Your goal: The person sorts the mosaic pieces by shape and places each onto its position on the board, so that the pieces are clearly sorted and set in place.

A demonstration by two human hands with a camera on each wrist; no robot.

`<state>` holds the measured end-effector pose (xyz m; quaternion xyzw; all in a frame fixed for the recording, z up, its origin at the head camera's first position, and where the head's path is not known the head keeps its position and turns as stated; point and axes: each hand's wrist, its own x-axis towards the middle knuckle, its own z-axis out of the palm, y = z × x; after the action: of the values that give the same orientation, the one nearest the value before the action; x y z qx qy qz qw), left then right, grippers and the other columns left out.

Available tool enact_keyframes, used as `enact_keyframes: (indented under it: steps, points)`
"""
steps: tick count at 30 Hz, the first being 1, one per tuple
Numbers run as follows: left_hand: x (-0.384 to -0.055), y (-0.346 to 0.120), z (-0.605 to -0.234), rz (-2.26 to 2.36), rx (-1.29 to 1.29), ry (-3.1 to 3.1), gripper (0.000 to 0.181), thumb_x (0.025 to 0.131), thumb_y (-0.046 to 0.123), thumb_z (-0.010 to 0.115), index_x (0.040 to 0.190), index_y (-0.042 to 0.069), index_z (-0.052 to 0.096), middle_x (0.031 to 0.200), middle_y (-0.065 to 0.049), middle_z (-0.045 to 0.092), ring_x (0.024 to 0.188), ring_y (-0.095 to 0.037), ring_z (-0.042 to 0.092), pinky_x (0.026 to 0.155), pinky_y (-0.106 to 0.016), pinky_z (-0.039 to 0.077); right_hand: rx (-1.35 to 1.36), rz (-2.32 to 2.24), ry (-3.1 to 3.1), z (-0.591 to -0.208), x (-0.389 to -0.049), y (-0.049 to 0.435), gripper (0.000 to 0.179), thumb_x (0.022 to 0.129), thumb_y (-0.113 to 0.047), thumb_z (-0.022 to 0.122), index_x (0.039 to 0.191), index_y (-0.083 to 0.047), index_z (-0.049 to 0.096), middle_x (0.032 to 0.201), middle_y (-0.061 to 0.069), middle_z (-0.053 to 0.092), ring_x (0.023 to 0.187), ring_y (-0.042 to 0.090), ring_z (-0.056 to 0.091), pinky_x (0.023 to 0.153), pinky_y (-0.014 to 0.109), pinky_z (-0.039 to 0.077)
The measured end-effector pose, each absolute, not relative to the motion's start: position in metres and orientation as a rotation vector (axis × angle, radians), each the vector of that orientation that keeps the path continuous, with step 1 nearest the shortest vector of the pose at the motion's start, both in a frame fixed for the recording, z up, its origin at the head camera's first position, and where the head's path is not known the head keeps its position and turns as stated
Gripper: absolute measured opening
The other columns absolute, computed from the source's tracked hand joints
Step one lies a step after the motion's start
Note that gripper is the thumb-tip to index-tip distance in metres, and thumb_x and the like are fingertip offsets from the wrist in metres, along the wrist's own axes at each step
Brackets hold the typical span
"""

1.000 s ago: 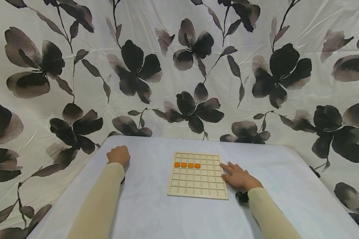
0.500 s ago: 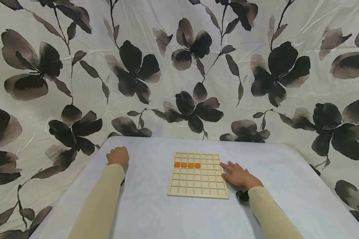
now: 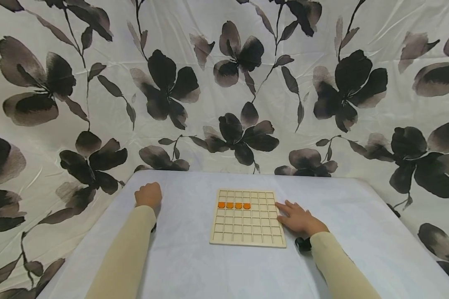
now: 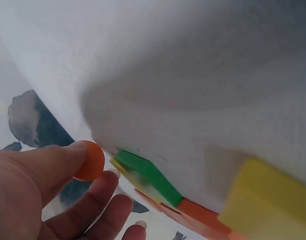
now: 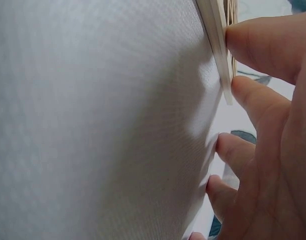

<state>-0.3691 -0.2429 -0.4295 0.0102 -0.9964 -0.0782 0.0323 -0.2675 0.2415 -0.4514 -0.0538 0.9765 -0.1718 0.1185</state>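
Note:
In the head view a pale wooden grid board (image 3: 248,224) lies on the white table, with a row of several orange round pieces (image 3: 230,205) in its squares. My right hand (image 3: 303,219) is at the board's right edge. In the right wrist view, its thumb and a finger touch the board's side (image 5: 216,45), while other fingers rest on the cloth. At the table's left stands my left hand (image 3: 148,195), seen from the back. The left wrist view shows it pinching an orange round piece (image 4: 94,162) near its thumb.
Near the left hand, the left wrist view shows a green block (image 4: 150,172), a yellow block (image 4: 273,197) and orange blocks (image 4: 205,217); these do not show in the head view. A floral cloth (image 3: 243,83) hangs behind the white table (image 3: 187,257).

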Motion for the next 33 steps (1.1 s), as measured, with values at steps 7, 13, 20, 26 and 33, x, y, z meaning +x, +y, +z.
enact_keyframes:
  steps: [7, 13, 20, 26, 33]
  points:
    - [-0.377, -0.235, -0.423, -0.231, -0.008, -3.112, 0.024, 0.093, 0.006, 0.046, 0.099, -0.006, 0.066, 0.099, -0.028, 0.069, 0.088, -0.048, 0.065, 0.079, -0.065, 0.048, -0.169, -0.506, 2.864, -0.450, -0.268, 0.242, 0.057, 0.099, -0.043, 0.045, 0.151, -0.022, 0.034, 0.157, 0.021, 0.025, 0.143, 0.051, 0.017, 0.106, 0.076, 0.012]
    - [-0.380, -0.221, -0.414, -0.242, -0.033, -3.166, 0.021, 0.090, 0.010, 0.053, 0.100, -0.005, 0.066, 0.098, -0.023, 0.069, 0.085, -0.040, 0.065, 0.081, -0.060, 0.050, -0.162, -0.518, 2.862, -0.449, -0.267, 0.240, 0.057, 0.099, -0.042, 0.046, 0.151, -0.021, 0.035, 0.157, 0.021, 0.025, 0.143, 0.051, 0.017, 0.106, 0.075, 0.012]
    - [-0.377, -0.204, -0.408, -0.246, -0.043, -3.143, 0.021, 0.092, 0.012, 0.058, 0.103, -0.005, 0.064, 0.093, -0.019, 0.070, 0.077, -0.032, 0.065, 0.078, -0.053, 0.055, -0.168, -0.519, 2.863, -0.448, -0.265, 0.239, 0.057, 0.099, -0.041, 0.045, 0.151, -0.021, 0.035, 0.157, 0.021, 0.026, 0.143, 0.051, 0.017, 0.106, 0.075, 0.012]
    - [-0.375, -0.189, -0.404, -0.306, -0.027, -3.118, 0.030, 0.092, 0.014, 0.059, 0.114, -0.006, 0.058, 0.099, -0.020, 0.069, 0.083, -0.034, 0.067, 0.079, -0.052, 0.056, -0.168, -0.513, 2.873, -0.447, -0.264, 0.239, 0.056, 0.099, -0.041, 0.046, 0.150, -0.021, 0.036, 0.157, 0.022, 0.026, 0.143, 0.052, 0.018, 0.106, 0.076, 0.012]
    - [-0.372, -0.173, -0.402, -0.409, -0.004, -3.118, 0.044, 0.090, 0.017, 0.058, 0.127, -0.006, 0.050, 0.110, -0.023, 0.066, 0.097, -0.040, 0.065, 0.083, -0.053, 0.054, -0.170, -0.514, 2.872, -0.447, -0.264, 0.240, 0.056, 0.099, -0.041, 0.046, 0.150, -0.020, 0.036, 0.157, 0.023, 0.026, 0.142, 0.052, 0.018, 0.106, 0.076, 0.013]
